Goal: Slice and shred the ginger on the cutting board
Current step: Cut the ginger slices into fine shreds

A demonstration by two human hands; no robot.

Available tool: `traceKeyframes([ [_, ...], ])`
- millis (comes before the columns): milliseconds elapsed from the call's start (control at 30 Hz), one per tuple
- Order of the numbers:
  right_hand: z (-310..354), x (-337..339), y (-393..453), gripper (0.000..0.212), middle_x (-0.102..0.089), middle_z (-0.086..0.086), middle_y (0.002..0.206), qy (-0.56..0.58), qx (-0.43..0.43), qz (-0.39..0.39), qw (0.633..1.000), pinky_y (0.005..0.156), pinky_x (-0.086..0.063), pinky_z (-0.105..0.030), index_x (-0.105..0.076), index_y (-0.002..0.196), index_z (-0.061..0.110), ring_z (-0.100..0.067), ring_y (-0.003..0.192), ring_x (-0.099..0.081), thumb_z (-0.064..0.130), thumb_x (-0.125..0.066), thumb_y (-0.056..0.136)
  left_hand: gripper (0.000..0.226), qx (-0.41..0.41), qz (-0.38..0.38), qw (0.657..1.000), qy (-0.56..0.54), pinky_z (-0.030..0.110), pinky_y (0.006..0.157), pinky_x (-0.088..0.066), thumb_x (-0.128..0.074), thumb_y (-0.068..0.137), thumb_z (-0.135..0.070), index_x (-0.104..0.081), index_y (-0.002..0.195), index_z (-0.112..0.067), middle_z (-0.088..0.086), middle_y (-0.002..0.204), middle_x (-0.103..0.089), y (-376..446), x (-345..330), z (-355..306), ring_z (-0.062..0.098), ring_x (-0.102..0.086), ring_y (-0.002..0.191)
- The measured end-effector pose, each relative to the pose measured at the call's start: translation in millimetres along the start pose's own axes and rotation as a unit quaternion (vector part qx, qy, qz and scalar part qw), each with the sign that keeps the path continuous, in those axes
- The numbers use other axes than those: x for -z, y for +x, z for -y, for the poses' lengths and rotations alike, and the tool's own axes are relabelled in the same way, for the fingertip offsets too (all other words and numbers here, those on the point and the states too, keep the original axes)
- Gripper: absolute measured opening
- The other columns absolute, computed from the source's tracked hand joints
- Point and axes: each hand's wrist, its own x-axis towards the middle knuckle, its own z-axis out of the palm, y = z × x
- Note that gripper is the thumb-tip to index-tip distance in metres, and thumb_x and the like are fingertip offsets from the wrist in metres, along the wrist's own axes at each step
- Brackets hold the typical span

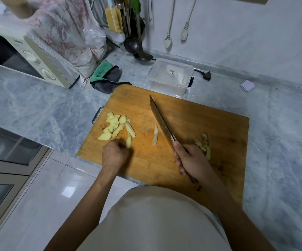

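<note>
A wooden cutting board (192, 113) lies on the marble counter. A pile of pale ginger slices (115, 126) sits at its left side. My left hand (115, 153) pinches one ginger slice (128, 141) just below that pile. A single thin ginger strip (155, 134) lies mid-board, left of the blade. My right hand (192, 160) grips the handle of a long knife (160, 118), whose blade points up and away over the board. Ginger peel scraps (203, 143) lie beside my right hand.
A clear plastic container (172, 77) stands behind the board. A green and grey cloth (106, 77) lies at the board's far left corner. A microwave (34, 58) sits at the left; ladles (135, 42) hang at the wall. A plug (206, 75) rests on the counter.
</note>
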Motion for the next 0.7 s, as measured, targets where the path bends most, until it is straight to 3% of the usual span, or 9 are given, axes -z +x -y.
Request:
traceKeyframes([
  [167, -0.1, 4.1, -4.8, 0.05, -0.057, 0.0, 0.059, 0.022, -0.011, -0.009, 1.0, 0.044, -0.041, -0.026, -0.061, 0.081, 0.008, -0.013, 0.046, -0.05, 0.05, -0.045, 0.103, 0.021, -0.03, -0.065, 0.997, -0.026, 0.031, 0.085, -0.052, -0.072, 0.087, -0.014, -0.069, 0.107, -0.011, 0.007, 0.101, -0.072, -0.9, -5.3, 2.7, 0.025, -0.065, 0.093],
  [267, -0.7, 4.0, -7.9, 0.051, -0.057, 0.0, 0.059, 0.016, -0.01, -0.013, 1.0, 0.044, -0.041, -0.025, -0.062, 0.082, 0.007, -0.013, 0.046, -0.051, 0.05, -0.044, 0.103, 0.019, -0.092, -0.1, 0.991, 0.02, 0.032, 0.081, -0.051, -0.067, 0.091, -0.019, -0.068, 0.109, -0.012, 0.01, 0.107, -0.067, -4.8, -8.4, -1.4, 0.026, -0.063, 0.09],
  [400, -2.3, -1.5, -12.6, 0.051, -0.056, 0.0, 0.057, 0.018, -0.007, -0.017, 1.0, 0.044, -0.04, -0.024, -0.061, 0.081, 0.007, -0.013, 0.045, -0.05, 0.048, -0.043, 0.104, 0.015, -0.168, -0.071, 0.983, 0.0, 0.019, 0.073, -0.049, -0.062, 0.093, -0.012, -0.073, 0.105, -0.012, 0.005, 0.108, -0.069, -14.4, -15.2, -17.9, 0.014, -0.06, 0.074],
  [500, -4.5, -7.8, -15.7, 0.052, -0.056, -0.002, 0.058, 0.017, -0.008, -0.016, 1.0, 0.045, -0.04, -0.024, -0.062, 0.082, 0.006, -0.013, 0.046, -0.05, 0.048, -0.042, 0.105, 0.016, -0.15, -0.005, 0.987, -0.054, -0.004, 0.064, -0.036, -0.061, 0.094, -0.009, -0.077, 0.099, -0.011, -0.007, 0.092, -0.068, -17.5, -21.4, -40.1, 0.006, -0.058, 0.067],
  [533, -5.7, -10.0, -16.3, 0.052, -0.056, -0.002, 0.059, 0.017, -0.007, -0.017, 1.0, 0.046, -0.04, -0.025, -0.062, 0.083, 0.005, -0.014, 0.046, -0.05, 0.047, -0.041, 0.105, 0.014, -0.139, 0.009, 0.988, -0.065, -0.002, 0.063, -0.036, -0.064, 0.093, -0.011, -0.078, 0.095, -0.011, -0.007, 0.088, -0.069, -15.5, -25.4, -47.0, 0.009, -0.06, 0.07],
  [633, -7.1, -13.6, -17.5, 0.052, -0.055, -0.005, 0.058, 0.02, -0.001, -0.024, 1.0, 0.044, -0.039, -0.027, -0.061, 0.08, 0.005, -0.017, 0.045, -0.049, 0.047, -0.042, 0.105, 0.013, -0.075, 0.027, 0.995, -0.065, 0.024, 0.067, -0.051, -0.07, 0.087, -0.018, -0.077, 0.079, -0.011, 0.004, 0.079, -0.073, -7.1, -36.8, -64.6, 0.022, -0.067, 0.074],
  [700, -5.0, -14.0, -17.4, 0.052, -0.056, -0.005, 0.057, 0.019, 0.002, -0.021, 1.0, 0.043, -0.039, -0.027, -0.06, 0.079, 0.005, -0.018, 0.045, -0.049, 0.047, -0.043, 0.105, 0.016, -0.03, 0.029, 0.997, -0.069, 0.032, 0.067, -0.055, -0.069, 0.083, -0.013, -0.072, 0.068, -0.01, 0.01, 0.076, -0.07, -3.9, -39.7, -73.8, 0.027, -0.068, 0.074],
])
